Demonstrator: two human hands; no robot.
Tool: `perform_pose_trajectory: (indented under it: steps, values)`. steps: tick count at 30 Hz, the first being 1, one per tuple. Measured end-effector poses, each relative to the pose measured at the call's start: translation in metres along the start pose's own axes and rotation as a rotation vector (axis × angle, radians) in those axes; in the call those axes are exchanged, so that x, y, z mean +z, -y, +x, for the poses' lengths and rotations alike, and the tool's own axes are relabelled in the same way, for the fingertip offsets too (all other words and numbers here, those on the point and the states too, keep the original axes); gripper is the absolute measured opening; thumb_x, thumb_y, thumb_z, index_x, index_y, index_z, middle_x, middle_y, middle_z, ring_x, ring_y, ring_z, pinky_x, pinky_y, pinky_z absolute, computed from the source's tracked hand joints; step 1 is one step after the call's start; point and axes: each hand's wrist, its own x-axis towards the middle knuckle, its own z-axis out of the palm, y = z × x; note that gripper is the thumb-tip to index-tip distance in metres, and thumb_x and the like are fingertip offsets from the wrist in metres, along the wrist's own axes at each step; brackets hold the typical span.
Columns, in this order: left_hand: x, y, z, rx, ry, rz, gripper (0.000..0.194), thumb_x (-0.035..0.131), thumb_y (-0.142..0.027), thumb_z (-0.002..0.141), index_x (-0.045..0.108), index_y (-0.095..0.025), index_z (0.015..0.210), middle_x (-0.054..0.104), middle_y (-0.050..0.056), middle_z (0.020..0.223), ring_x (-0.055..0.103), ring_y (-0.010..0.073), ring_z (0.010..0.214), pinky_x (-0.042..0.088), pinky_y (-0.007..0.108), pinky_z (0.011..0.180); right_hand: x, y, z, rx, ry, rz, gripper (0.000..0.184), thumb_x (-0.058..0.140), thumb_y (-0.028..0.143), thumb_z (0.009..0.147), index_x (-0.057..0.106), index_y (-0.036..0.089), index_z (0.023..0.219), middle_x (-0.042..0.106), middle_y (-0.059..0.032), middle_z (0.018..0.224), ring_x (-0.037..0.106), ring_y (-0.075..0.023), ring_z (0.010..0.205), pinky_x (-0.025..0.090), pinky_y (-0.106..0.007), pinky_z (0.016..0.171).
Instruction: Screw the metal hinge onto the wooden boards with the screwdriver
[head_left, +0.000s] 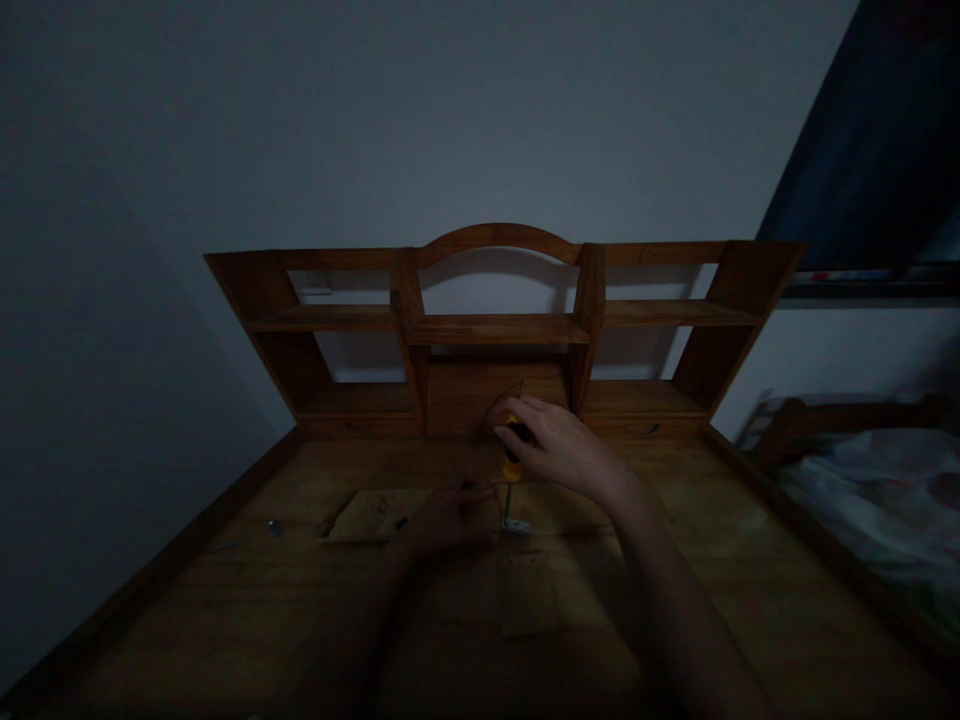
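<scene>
My right hand [559,445] is closed around the yellow and black handle of a screwdriver [512,468], held upright. Its shaft runs down to a small metal hinge [517,525], and the tip meets it or stops very close. Left of the hinge, my left hand [448,515] is in deep shadow, its fingers bent against a pale wooden board [367,515]. How firmly it grips is hard to see. A smaller piece of wood [529,595] lies flat on the desk in front of the hinge.
A small metallic item [274,527] is on the desk [225,600] to the left. Along the back stands a wooden shelf unit [499,328] against the wall. Beyond the desk's right edge is a bed [877,490] with rumpled bedding. The light is dim.
</scene>
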Motion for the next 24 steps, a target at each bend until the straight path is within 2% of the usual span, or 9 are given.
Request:
perform_pose_trajectory:
  steps: [3, 7, 10, 13, 15, 17, 22, 24]
  values:
    - [0.0010, 0.0012, 0.0002, 0.014, -0.001, -0.003, 0.078, 0.077, -0.063, 0.064, 0.057, -0.035, 0.133, 0.051, 0.006, 0.132, 0.051, 0.0310, 0.118, 0.041, 0.046, 0.103, 0.0020, 0.0010, 0.0008, 0.035, -0.001, -0.017, 0.030, 0.048, 0.048, 0.096, 0.054, 0.023, 0.112, 0.064, -0.0057, 0.106, 0.062, -0.0225, 0.095, 0.046, -0.035, 0.083]
    - [0.0012, 0.0020, 0.0014, 0.011, 0.008, -0.010, 0.079, 0.078, -0.064, 0.062, 0.057, -0.034, 0.133, 0.053, 0.008, 0.129, 0.051, 0.0293, 0.117, 0.042, 0.045, 0.102, -0.0014, -0.0020, -0.0005, -0.038, 0.025, 0.057, 0.038, 0.055, 0.028, 0.090, 0.048, 0.026, 0.127, 0.060, -0.0045, 0.121, 0.059, -0.0209, 0.106, 0.044, -0.034, 0.091]
    - [-0.0001, 0.0000, 0.0016, -0.011, 0.021, -0.016, 0.077, 0.076, -0.064, 0.064, 0.057, -0.035, 0.133, 0.052, 0.007, 0.129, 0.052, 0.0287, 0.116, 0.042, 0.045, 0.102, -0.0014, -0.0047, -0.0011, -0.063, 0.026, 0.080, 0.035, 0.053, 0.021, 0.090, 0.050, 0.026, 0.125, 0.060, -0.0040, 0.118, 0.058, -0.0191, 0.107, 0.043, -0.033, 0.092]
    - [-0.0013, -0.0012, 0.0013, 0.002, 0.015, -0.022, 0.080, 0.078, -0.064, 0.061, 0.057, -0.035, 0.133, 0.052, 0.007, 0.130, 0.051, 0.0294, 0.118, 0.041, 0.045, 0.103, 0.0028, -0.0044, 0.0000, -0.017, -0.006, 0.021, 0.028, 0.053, 0.037, 0.095, 0.053, 0.025, 0.120, 0.062, -0.0059, 0.115, 0.060, -0.0211, 0.104, 0.044, -0.034, 0.089]
    - [-0.0012, -0.0005, 0.0011, 0.014, 0.008, -0.017, 0.082, 0.079, -0.064, 0.060, 0.057, -0.034, 0.133, 0.052, 0.008, 0.130, 0.051, 0.0297, 0.118, 0.040, 0.045, 0.104, 0.0049, -0.0027, 0.0007, 0.036, -0.015, -0.056, 0.034, 0.051, 0.048, 0.094, 0.053, 0.023, 0.117, 0.064, -0.0077, 0.110, 0.062, -0.0237, 0.098, 0.046, -0.035, 0.084]
    - [-0.0002, 0.0016, 0.0011, 0.013, 0.004, -0.008, 0.081, 0.078, -0.065, 0.061, 0.057, -0.034, 0.133, 0.052, 0.008, 0.130, 0.051, 0.0298, 0.118, 0.041, 0.045, 0.104, 0.0043, -0.0011, 0.0003, 0.060, -0.007, -0.101, 0.040, 0.052, 0.052, 0.092, 0.052, 0.022, 0.119, 0.064, -0.0090, 0.108, 0.063, -0.0254, 0.096, 0.046, -0.037, 0.082]
    - [0.0032, 0.0060, 0.0012, 0.008, -0.001, -0.009, 0.081, 0.078, -0.065, 0.061, 0.057, -0.034, 0.133, 0.050, 0.008, 0.132, 0.051, 0.0300, 0.118, 0.042, 0.046, 0.103, -0.0030, -0.0009, -0.0035, -0.034, 0.022, -0.017, 0.044, 0.052, 0.026, 0.091, 0.044, 0.023, 0.134, 0.057, -0.0069, 0.126, 0.057, -0.0223, 0.112, 0.043, -0.035, 0.095]
    - [0.0028, 0.0047, 0.0008, 0.009, -0.007, -0.015, 0.080, 0.078, -0.065, 0.062, 0.057, -0.035, 0.133, 0.050, 0.008, 0.132, 0.052, 0.0298, 0.118, 0.042, 0.046, 0.102, -0.0029, -0.0010, -0.0034, -0.041, 0.014, 0.002, 0.041, 0.051, 0.025, 0.092, 0.045, 0.023, 0.133, 0.058, -0.0058, 0.124, 0.057, -0.0214, 0.111, 0.043, -0.035, 0.095]
